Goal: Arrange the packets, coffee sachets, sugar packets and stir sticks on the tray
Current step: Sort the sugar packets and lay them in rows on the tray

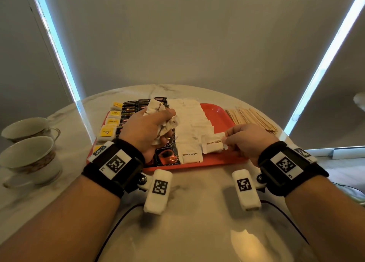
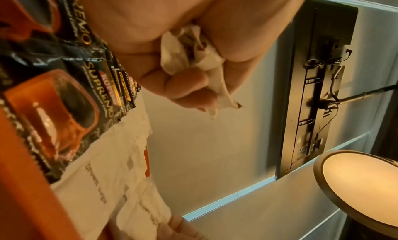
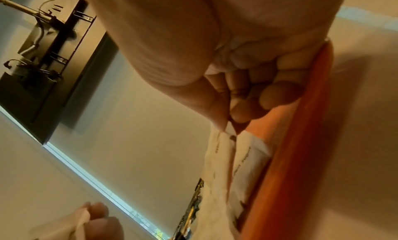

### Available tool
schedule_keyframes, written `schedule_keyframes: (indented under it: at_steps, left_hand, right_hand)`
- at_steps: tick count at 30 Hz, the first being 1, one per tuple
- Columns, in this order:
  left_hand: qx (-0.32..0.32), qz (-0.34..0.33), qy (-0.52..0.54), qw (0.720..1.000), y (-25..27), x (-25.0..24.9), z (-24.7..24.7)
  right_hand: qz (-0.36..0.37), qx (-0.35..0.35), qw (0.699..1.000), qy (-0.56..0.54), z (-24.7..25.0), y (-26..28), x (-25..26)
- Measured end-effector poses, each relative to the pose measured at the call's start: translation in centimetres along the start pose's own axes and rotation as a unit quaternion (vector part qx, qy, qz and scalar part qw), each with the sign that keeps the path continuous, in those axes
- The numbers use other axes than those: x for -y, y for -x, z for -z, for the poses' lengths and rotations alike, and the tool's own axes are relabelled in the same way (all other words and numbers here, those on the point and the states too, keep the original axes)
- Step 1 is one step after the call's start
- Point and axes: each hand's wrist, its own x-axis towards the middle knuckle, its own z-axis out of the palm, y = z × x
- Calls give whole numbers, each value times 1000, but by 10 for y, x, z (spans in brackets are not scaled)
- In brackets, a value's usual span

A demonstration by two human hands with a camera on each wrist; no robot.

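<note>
A red tray (image 1: 215, 111) lies on the marble table. On it run rows of yellow tea packets (image 1: 106, 132), black coffee sachets (image 1: 130, 108) and white brown sugar packets (image 1: 192, 157). My left hand (image 1: 156, 123) hovers over the tray's middle and grips a crumpled bunch of sugar packets (image 2: 191, 56). My right hand (image 1: 229, 139) pinches one sugar packet (image 1: 214, 144) by its right edge at the tray's near right; the pinch (image 3: 226, 128) shows in the right wrist view. Wooden stir sticks (image 1: 250, 117) lie in a pile on the table right of the tray.
Two teacups (image 1: 27, 153) stand on the table at the left. A dark cable (image 1: 110, 234) runs across the near table edge. Bare red tray floor shows at the far right corner. A round lamp (image 2: 361, 189) appears in the left wrist view.
</note>
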Motion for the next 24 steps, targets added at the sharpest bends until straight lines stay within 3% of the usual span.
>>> schedule_keyframes:
  at_steps: [8,14,17,20,22,24]
  left_hand:
    - [-6,8,6,1000,-2,0,2]
    - [-9,17,7,1000,-3,0,3]
    - [-6,32,0,999,-4,1,4]
    - [2,51,-11,999,-6,2,4]
    - [13,61,-12,998,-5,3,2]
    - [32,71,-12,997,0,3,-1]
  right_hand:
    - [-24,17,996,89,-3,-4,6]
    - [-31,20,995,96,-5,0,10]
    - [-19,-6,997,75,-3,3,8]
    - [37,-62,996,54,-7,9,8]
    - [59,-30,998,11,-13,12,11]
    - [33,47,998,-29,-19,13,15]
